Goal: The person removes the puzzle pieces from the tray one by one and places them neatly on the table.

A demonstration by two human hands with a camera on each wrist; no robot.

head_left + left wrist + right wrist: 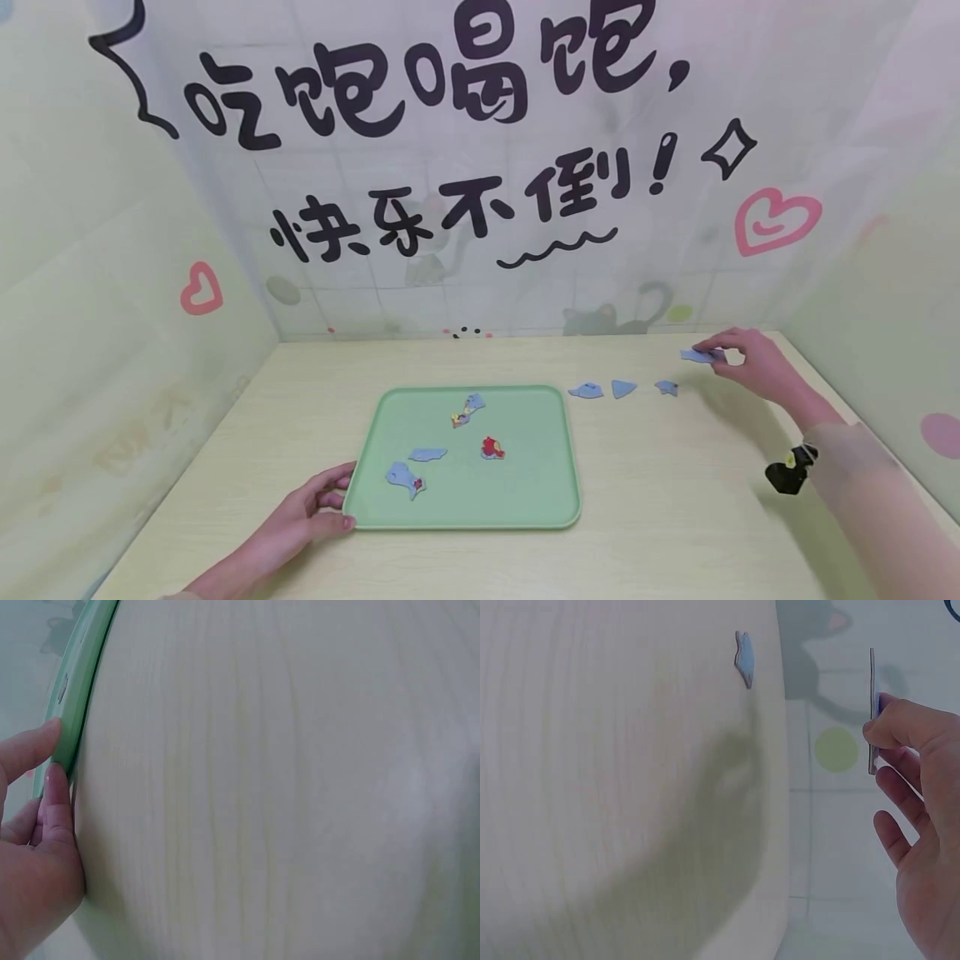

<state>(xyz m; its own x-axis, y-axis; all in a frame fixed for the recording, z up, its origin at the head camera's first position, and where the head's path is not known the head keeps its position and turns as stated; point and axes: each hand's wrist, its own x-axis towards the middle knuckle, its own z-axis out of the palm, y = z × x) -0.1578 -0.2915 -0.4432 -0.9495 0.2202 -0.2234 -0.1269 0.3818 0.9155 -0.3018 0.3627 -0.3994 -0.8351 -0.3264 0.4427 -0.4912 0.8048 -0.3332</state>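
The green tray (465, 527) lies on the table with several flat pieces on it, among them a red one (492, 448) and a blue-grey one (427, 454). My left hand (307, 508) grips the tray's left side near its front corner; in the left wrist view thumb and fingers of the hand (37, 840) touch the rim (75, 712). My right hand (757, 362) pinches a thin blue piece (699, 356) above the table's back right. Seen edge-on in the right wrist view, that piece (871, 675) is between the thumb and fingers of the hand (922, 780).
Three blue pieces lie in a row right of the tray: one beside it (587, 391), a triangular one (623, 388) and a small one (667, 387). A printed wall cloth (420, 308) stands along the table's back edge, with side walls left and right.
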